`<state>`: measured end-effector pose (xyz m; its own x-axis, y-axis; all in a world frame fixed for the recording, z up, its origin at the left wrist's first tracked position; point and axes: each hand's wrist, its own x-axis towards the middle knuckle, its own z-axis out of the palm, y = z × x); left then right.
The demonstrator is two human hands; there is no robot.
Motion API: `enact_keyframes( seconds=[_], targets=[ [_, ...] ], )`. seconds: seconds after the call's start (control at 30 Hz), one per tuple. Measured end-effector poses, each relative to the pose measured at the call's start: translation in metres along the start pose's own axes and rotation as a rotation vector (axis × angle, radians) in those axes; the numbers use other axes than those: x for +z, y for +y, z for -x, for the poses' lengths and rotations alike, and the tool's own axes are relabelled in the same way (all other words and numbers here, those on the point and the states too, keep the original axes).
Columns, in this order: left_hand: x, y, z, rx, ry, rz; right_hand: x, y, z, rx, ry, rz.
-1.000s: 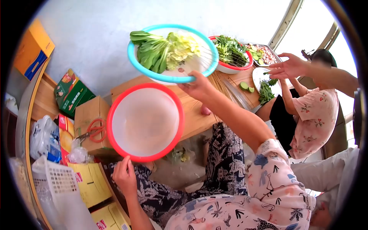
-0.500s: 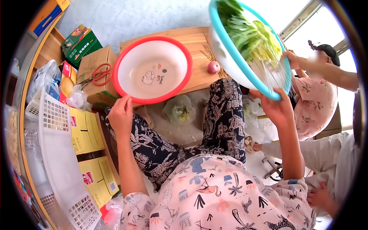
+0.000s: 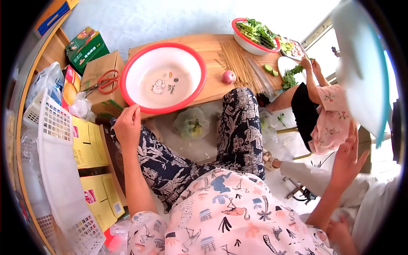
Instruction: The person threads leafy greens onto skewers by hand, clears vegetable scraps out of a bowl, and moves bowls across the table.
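Observation:
My left hand [image 3: 128,126] is closed on the near rim of a white basin with a red rim [image 3: 199,91]. A sheep picture shows on the basin's bottom, and no food lies in it. My right hand [image 3: 348,159] is at the right with its fingers spread, holding nothing. Just above its fingertips is a white basin with a blue rim [image 3: 361,63], tipped up and blurred; whether they touch, I cannot tell. The contents of that basin are hidden from view. A red onion [image 3: 228,77] lies beside bamboo skewers [image 3: 240,61] on the wooden table [image 3: 212,44].
Another red-rimmed basin [image 3: 250,46] holds greens at the table's far end, near cut cucumber [image 3: 267,68]. A person in a floral top [image 3: 331,127] handles leaves. Scissors [image 3: 106,83] rest on a carton [image 3: 100,70]. A bag of scraps [image 3: 191,123] sits below.
The blue-rimmed basin has moved right and up, away from the table, and my right hand has let go of it. My left hand stays on the red rim. The skewers and far basin are now uncovered.

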<state>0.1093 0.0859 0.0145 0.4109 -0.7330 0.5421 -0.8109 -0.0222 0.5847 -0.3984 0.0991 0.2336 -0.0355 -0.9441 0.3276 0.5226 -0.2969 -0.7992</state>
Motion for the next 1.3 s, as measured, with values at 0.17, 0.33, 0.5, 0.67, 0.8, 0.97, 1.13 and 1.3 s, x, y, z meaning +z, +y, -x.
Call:
enact_keyframes(
  seconds=[0.17,0.33,0.5,0.67,0.8,0.97,1.13,1.3],
  targets=[
    [0.000,-0.006,0.000,-0.001,-0.036,-0.031,-0.029,0.088,0.021,0.367,0.184,0.081],
    [0.017,-0.010,-0.002,-0.307,0.121,0.678,-0.011,0.156,-0.019,0.429,-0.053,0.284],
    [0.054,0.006,0.010,-0.972,0.325,1.064,0.027,0.203,-0.049,0.573,-0.243,0.360],
    [0.131,-0.018,0.019,-1.334,0.302,1.073,0.029,0.251,-0.059,0.729,-0.371,0.312],
    [0.167,-0.035,0.011,-1.027,0.577,1.082,0.012,0.280,-0.068,0.814,-0.392,0.271],
    [0.124,0.005,-0.009,-0.839,0.590,1.196,-0.011,0.301,-0.095,0.797,-0.362,0.424],
    [0.054,0.072,-0.008,-0.630,0.370,1.134,-0.011,0.345,-0.142,-0.107,-0.327,1.146],
    [0.019,0.125,0.011,-0.634,0.286,1.015,0.021,0.368,-0.156,-0.211,-0.272,1.339]
  ],
)
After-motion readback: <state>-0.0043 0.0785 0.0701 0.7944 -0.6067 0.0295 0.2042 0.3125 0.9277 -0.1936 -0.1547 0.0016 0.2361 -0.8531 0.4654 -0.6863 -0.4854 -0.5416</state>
